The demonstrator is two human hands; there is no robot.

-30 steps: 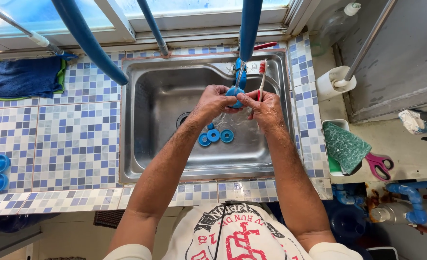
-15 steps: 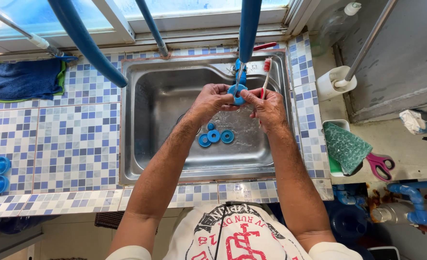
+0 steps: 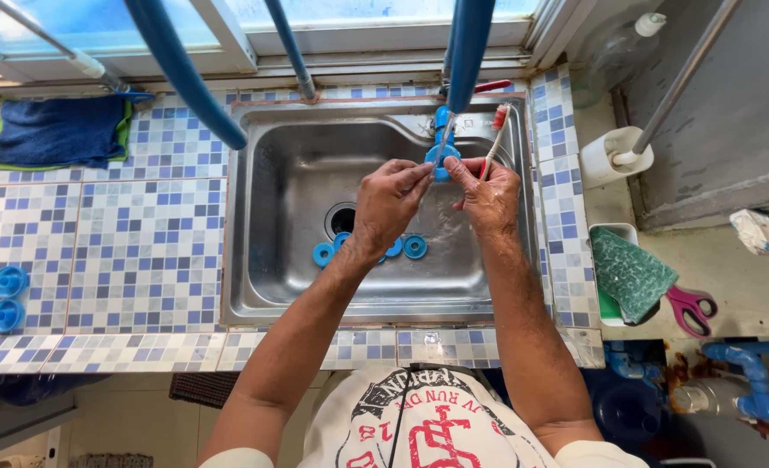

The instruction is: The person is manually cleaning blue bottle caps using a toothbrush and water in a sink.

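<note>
Head cam, straight down over a steel sink (image 3: 280, 182) set into a blue-and-white tiled desk (image 3: 116, 251). Both hands up over the basin, right under the blue tap (image 3: 442, 130). Left hand (image 3: 389, 204) with fingers pinched nearly shut on one side of a small blue cap (image 3: 439, 160), right hand (image 3: 488, 195) pinching the other side, so both sets of fingers closed on the same piece. Also got a toothbrush (image 3: 495, 134) tucked into the right hand, white handle sticking up, red head at the top near the sink's back rim. Can't tell how exactly the toothbrush sits against the palm, hidden by the fingers.

Down in the basin, a few more blue caps (image 3: 415, 247) lying flat beside the drain hole (image 3: 339, 221), partly hidden under the left wrist. Two blue caps (image 3: 7, 299) on the desk far left, well apart from the hands. Blue towel (image 3: 55, 130) folded over a green one at the back left. Off to the right, a green cloth (image 3: 632, 273) draped over a small tub, pink-handled scissors (image 3: 692, 305) just beside it.
</note>
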